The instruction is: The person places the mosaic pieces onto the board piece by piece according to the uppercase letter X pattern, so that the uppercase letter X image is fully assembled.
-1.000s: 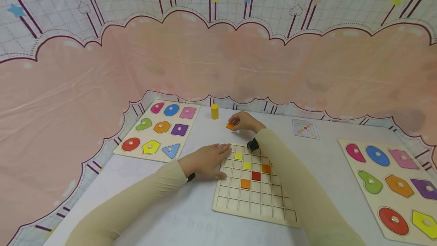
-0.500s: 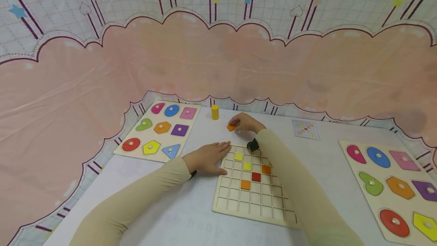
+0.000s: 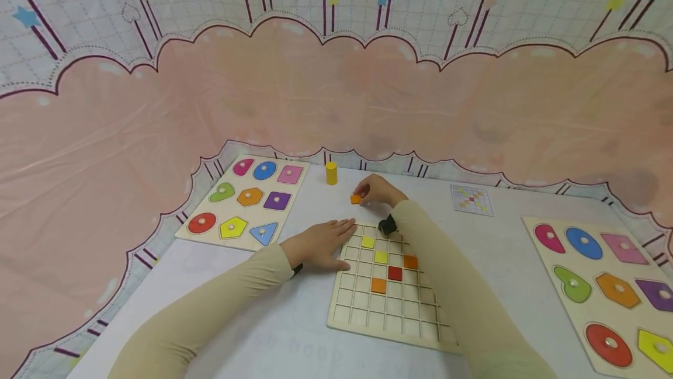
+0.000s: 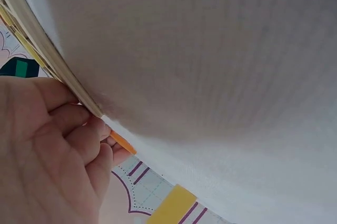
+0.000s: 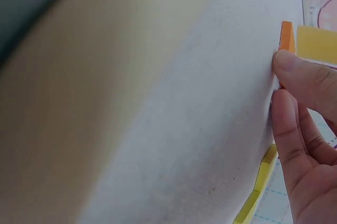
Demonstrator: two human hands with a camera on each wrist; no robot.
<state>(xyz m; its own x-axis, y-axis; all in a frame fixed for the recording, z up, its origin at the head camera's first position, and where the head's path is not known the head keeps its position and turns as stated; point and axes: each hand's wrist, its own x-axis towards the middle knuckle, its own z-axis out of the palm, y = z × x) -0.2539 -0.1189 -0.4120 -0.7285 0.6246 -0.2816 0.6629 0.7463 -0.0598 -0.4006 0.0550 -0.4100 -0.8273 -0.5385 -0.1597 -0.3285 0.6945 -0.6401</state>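
Fingertips [image 5: 287,61] of the right hand [image 3: 378,188] pinch the orange tile [image 3: 356,199] beyond the far-left corner of the grid board [image 3: 361,315], toward the tabletop [image 3: 263,315]'s far edge. From my screen, I see the left hand [image 3: 317,244], fingers [image 3: 340,229] extended, rest at the board's left edge, farther from the tile.

Soft light is washing the head view.
Diffuse shade is dimming the tabletop [image 4: 237,129] (left wrist view), and blur is smearing the right wrist view's left side.
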